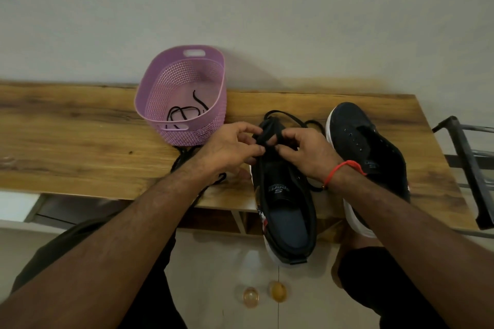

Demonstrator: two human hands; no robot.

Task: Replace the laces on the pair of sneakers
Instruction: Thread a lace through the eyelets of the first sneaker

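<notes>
Both hands work at the front of the near sneaker (pixel 286 195): the left hand (pixel 230 147) has its grip pinched with curled fingers on the black upper near the tongue, and the right hand (pixel 304 152), with a red thread (pixel 344 168) round its wrist, has its grip curled on the same spot from the other side, on what looks like the black lace (pixel 291 116). That lace loops out beyond the toe. Heel toward the person, this sneaker overhangs the edge of the wooden counter (pixel 80 141). Just beside it on the right lies the second sneaker (pixel 366 147), its eyelets bare. Left of the hands stands a purple basket (pixel 160 83) with a loose black lace (pixel 184 112) inside. Another black lace (pixel 187 160) trails under the left forearm.
</notes>
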